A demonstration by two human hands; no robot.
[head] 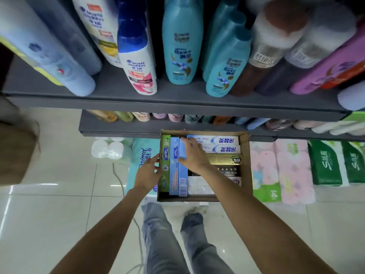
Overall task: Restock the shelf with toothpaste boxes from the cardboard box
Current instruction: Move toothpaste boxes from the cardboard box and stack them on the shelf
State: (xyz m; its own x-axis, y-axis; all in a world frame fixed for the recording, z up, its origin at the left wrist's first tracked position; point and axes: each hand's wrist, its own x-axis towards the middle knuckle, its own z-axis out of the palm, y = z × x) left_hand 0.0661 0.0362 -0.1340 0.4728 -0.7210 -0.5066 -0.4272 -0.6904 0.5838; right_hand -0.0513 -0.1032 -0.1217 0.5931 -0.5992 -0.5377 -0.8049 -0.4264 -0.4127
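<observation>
**A:** How many toothpaste boxes can you count in the cardboard box (246, 171)?

**B:** Three stand on their long edge on its left side: a green box (165, 165) by the wall, a light blue box (174, 167) next to it, and another blue box (183, 175) next to that. On the right side, two white boxes (217, 144) lie flat at the far end, then one gold box (224, 159), then a dark box (229, 171). Nearer ones are pale and partly under the arm, so I can't count those.

**A:** Where is the cardboard box?

**B:** Down on the floor (59, 214), in front of the lowest shelf (118, 129).

**A:** And the hands?

**B:** Two. The left hand (147, 174) is at the left wall of the box, fingers loosely spread, tips touching the green box. The right hand (194, 155) is inside, fingers bent over the top of the second blue box. I can't tell if they are squeezing it.

**A:** What's blurry?

**B:** The shampoo bottles (182, 46) on the top shelf (177, 99). Some are cut off at the edge.
</observation>
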